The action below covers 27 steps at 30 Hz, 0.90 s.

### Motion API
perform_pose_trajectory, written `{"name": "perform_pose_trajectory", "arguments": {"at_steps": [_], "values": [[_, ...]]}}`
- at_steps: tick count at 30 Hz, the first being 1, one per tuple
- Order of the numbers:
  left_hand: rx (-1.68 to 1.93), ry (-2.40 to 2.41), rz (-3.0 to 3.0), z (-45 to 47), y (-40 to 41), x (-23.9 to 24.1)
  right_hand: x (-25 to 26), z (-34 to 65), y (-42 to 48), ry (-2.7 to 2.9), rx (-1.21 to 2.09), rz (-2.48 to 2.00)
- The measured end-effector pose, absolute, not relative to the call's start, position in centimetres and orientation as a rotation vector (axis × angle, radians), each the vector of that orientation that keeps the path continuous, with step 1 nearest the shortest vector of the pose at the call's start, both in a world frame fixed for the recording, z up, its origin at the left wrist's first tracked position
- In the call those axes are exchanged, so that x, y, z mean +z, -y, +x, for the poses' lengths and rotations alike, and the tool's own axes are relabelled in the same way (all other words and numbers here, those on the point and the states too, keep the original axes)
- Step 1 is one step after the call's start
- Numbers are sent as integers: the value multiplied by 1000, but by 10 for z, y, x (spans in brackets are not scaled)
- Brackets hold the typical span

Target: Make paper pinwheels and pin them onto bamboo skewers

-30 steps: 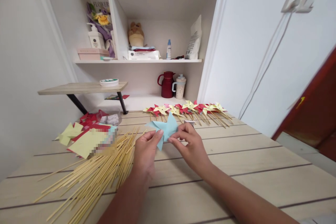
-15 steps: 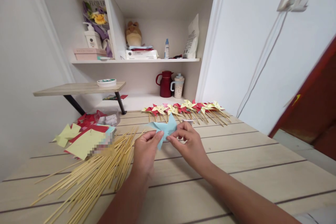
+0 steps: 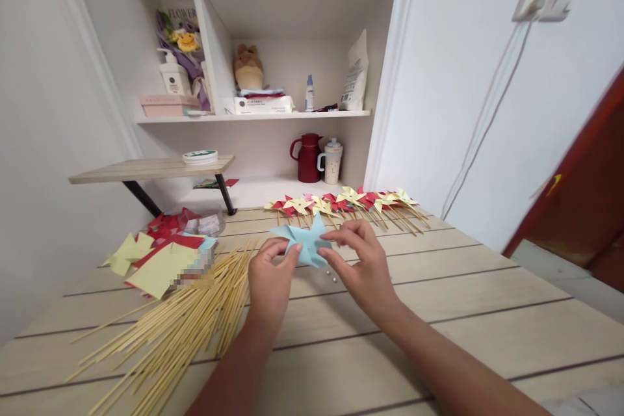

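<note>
A light blue paper pinwheel (image 3: pixel 307 244) is held above the table between both hands. My left hand (image 3: pixel 270 276) pinches its lower left side between thumb and fingers. On the other side, the thumb and forefinger of my right hand (image 3: pixel 363 266) close on the right-hand blade. Small shiny beads (image 3: pixel 334 279) lie on the table just below the pinwheel, beside my right thumb. To the left spreads a loose bundle of thin wooden sticks (image 3: pixel 195 318). Behind it lies a stack of coloured paper with a yellow sheet (image 3: pixel 158 270) on top.
Finished red and yellow pinwheels on sticks (image 3: pixel 351 198) lie in a row along the table's back edge. A clear box (image 3: pixel 209 224) stands behind the papers, near a small raised shelf (image 3: pixel 146 169). A red jug (image 3: pixel 309 159) and a cup (image 3: pixel 333 162) stand at the back.
My right hand has shifted slightly right, its fingers spreading wider along the pinwheel's edge. The pinwheel has tilted, and the beads beneath have come into view.
</note>
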<state>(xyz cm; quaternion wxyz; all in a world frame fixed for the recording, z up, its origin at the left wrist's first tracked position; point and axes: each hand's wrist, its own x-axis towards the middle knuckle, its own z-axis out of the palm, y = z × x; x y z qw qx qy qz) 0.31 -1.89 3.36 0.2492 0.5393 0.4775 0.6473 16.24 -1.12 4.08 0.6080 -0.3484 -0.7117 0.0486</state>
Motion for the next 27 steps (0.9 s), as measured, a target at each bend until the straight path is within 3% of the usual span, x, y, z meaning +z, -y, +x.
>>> {"name": "perform_pose_trajectory", "arguments": {"at_steps": [5, 11, 21, 27], "values": [[1803, -1424, 1984, 5, 21, 31, 54, 180, 12, 1708, -152, -882], [1739, -1409, 2351, 10, 21, 27, 53, 188, 5, 1957, -127, -895], [1773, -1395, 2342, 9, 22, 27, 47, 182, 4, 1957, 175, -831], [1788, -1358, 1911, 11, 23, 29, 46, 176, 5, 1663, 696, -913]]}}
